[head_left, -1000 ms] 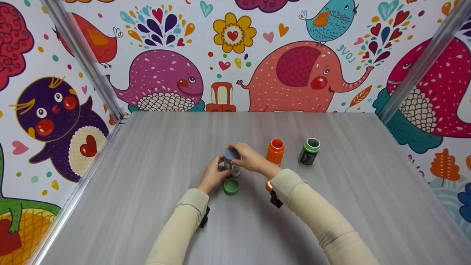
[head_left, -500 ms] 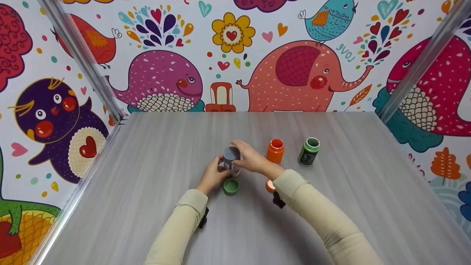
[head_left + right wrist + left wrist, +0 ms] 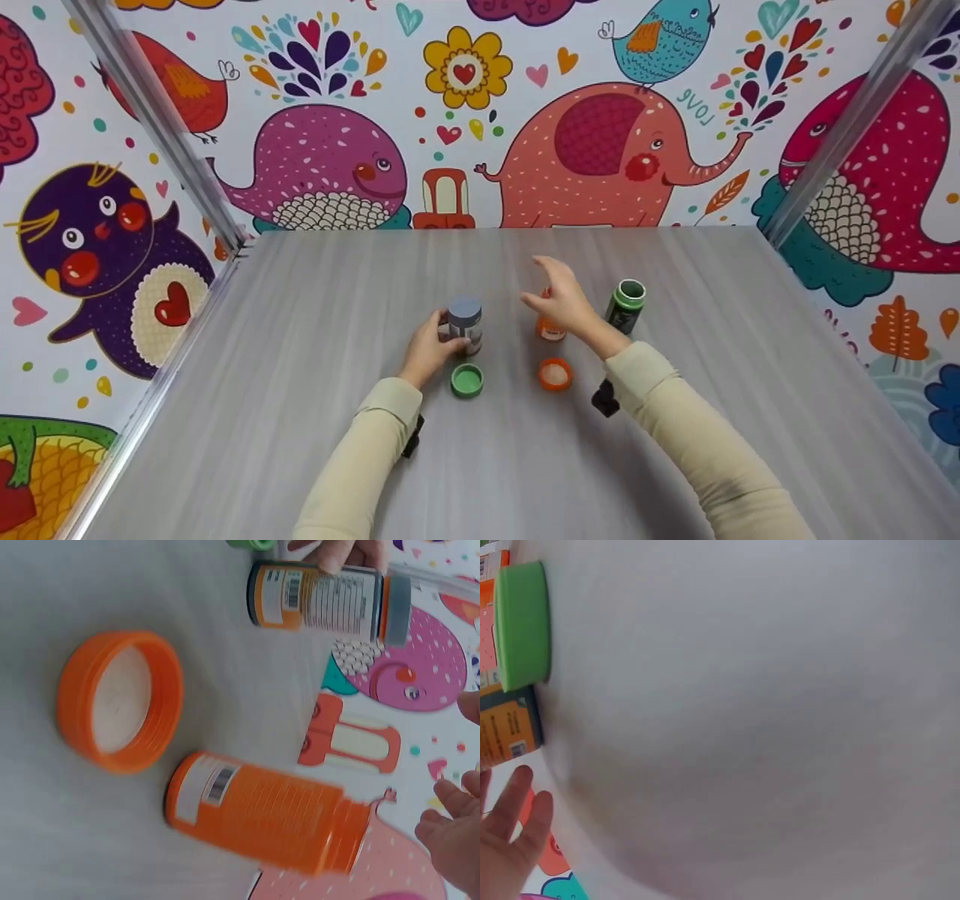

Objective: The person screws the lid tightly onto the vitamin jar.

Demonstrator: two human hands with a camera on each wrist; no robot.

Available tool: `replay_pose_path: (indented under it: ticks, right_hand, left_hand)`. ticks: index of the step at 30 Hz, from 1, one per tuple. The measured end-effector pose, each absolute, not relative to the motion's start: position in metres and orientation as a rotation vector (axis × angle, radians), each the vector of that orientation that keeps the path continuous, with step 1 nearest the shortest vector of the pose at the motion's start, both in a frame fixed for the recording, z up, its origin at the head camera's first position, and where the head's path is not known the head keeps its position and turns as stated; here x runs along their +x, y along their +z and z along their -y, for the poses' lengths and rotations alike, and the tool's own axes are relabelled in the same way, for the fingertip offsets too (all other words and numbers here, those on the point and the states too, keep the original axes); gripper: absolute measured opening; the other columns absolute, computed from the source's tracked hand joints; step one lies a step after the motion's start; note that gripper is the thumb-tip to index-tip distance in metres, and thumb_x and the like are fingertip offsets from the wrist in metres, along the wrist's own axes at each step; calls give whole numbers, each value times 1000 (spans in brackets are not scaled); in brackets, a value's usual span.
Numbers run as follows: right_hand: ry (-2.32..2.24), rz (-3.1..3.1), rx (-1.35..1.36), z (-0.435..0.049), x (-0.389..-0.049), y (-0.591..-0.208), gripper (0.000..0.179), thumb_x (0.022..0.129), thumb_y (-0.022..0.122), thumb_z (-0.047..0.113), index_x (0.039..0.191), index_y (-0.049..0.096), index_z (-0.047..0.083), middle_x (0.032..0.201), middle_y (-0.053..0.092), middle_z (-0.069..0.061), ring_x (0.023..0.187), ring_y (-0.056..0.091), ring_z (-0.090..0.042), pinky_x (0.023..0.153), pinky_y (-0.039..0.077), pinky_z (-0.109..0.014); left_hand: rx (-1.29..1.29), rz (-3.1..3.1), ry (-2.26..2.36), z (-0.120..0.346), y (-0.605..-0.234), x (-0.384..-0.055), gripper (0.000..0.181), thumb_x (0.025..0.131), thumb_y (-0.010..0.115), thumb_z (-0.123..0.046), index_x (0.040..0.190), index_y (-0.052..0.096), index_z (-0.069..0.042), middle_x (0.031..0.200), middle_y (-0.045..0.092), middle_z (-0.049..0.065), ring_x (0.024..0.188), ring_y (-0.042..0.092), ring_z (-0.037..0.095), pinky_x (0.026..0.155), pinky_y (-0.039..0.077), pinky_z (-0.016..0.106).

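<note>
My left hand (image 3: 427, 351) holds a clear bottle (image 3: 466, 330) with a grey cap, standing upright on the table. The right wrist view shows this bottle (image 3: 337, 604) with its cap on and a printed orange-and-white label. My right hand (image 3: 568, 301) is spread and holds nothing, over an open orange bottle (image 3: 551, 331) that it partly hides. Thumb and fingers of that hand (image 3: 454, 844) stand apart at the right edge of the right wrist view. A green lid (image 3: 467, 381) lies upside down just in front of the grey-capped bottle.
An open green bottle (image 3: 625, 309) with a dark label stands right of the orange one. An upturned orange lid (image 3: 555, 375) with a pale liner lies nearer me. Patterned walls (image 3: 352, 150) enclose the back and sides of the grey table (image 3: 337, 300).
My right hand has let go of the grey cap and moved right, opening, to above the orange bottle. The left hand keeps its hold. The orange lid now shows fully.
</note>
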State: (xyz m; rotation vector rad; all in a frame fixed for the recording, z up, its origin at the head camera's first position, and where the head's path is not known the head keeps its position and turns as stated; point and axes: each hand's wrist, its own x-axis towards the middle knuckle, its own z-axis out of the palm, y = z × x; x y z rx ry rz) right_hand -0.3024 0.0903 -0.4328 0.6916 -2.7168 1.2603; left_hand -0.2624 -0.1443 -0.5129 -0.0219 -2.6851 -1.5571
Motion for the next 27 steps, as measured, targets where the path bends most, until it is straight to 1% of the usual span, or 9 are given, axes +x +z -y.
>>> replay_pose_path:
  ticks: [2, 4, 8, 11, 19, 24, 27]
  right_hand:
    - [1356, 2711, 591, -99, -302, -434, 66, 82, 67, 15, 137, 34, -3, 140, 34, -22, 130, 29, -34, 107, 25, -49]
    - [1446, 2699, 515, -106, -302, -437, 70, 82, 68, 14, 138, 30, -3, 142, 31, -21, 130, 28, -34, 107, 25, -49]
    - [1625, 2651, 413, -117, -300, -446, 77, 80, 69, 10, 141, 23, -4, 144, 26, -22, 132, 25, -35, 109, 23, -46]
    - [1723, 2614, 349, -120, -298, -456, 82, 79, 70, 8, 141, 19, -6, 144, 25, -24, 133, 23, -36, 110, 20, -45]
    - [1830, 2583, 200, -124, -298, -484, 83, 79, 69, 6, 140, 16, -10, 143, 27, -27, 131, 27, -37, 109, 21, -46]
    - [1849, 2604, 137, -125, -300, -498, 85, 78, 69, 7, 141, 15, -9, 143, 26, -26, 130, 28, -38, 109, 22, -46]
    - [1879, 2594, 115, -124, -302, -505, 83, 78, 69, 6, 141, 17, -8, 142, 28, -26, 130, 29, -37, 108, 24, -47]
  left_hand:
    - [4, 2683, -1536, 144, -512, -263, 58, 81, 70, -15, 130, 43, 0, 124, 54, 20, 100, 59, 28, 88, 46, 39]
    - [29, 2677, -1523, 144, -513, -264, 58, 81, 70, -16, 130, 44, -1, 123, 55, 18, 102, 59, 28, 89, 46, 39]
    - [71, 2655, -1509, 141, -513, -264, 57, 81, 70, -18, 129, 45, -3, 121, 57, 17, 108, 57, 28, 92, 44, 39]
    - [116, 2636, -1506, 140, -514, -264, 55, 82, 69, -19, 129, 45, -4, 120, 58, 17, 106, 58, 28, 90, 45, 39]
    - [219, 2619, -1503, 138, -515, -265, 51, 83, 67, -19, 128, 47, -4, 116, 59, 17, 107, 57, 28, 90, 44, 40]
    - [249, 2602, -1531, 138, -517, -264, 50, 84, 66, -20, 127, 47, -3, 111, 60, 16, 102, 58, 26, 87, 46, 38]
    - [235, 2585, -1526, 139, -517, -262, 48, 85, 66, -21, 125, 48, -2, 106, 61, 16, 97, 59, 25, 84, 47, 38]
